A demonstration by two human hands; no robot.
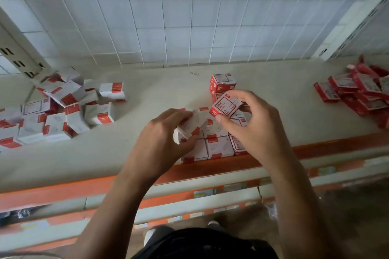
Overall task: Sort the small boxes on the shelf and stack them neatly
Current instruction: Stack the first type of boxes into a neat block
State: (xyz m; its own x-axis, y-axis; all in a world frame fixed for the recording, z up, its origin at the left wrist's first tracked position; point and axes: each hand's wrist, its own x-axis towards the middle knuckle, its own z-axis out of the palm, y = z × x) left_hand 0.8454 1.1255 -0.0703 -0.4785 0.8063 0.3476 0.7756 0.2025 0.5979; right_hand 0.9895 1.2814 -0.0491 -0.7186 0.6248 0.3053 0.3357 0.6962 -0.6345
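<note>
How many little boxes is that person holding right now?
2: a red-bordered box pinched in the right hand, and a white box with an open flap in the left hand.

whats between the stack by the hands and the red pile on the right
Bare shelf only, between stack and red pile; head view.

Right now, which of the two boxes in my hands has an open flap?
The white box in your left hand; its end flap hangs open. The red box in your right hand looks closed.
</note>
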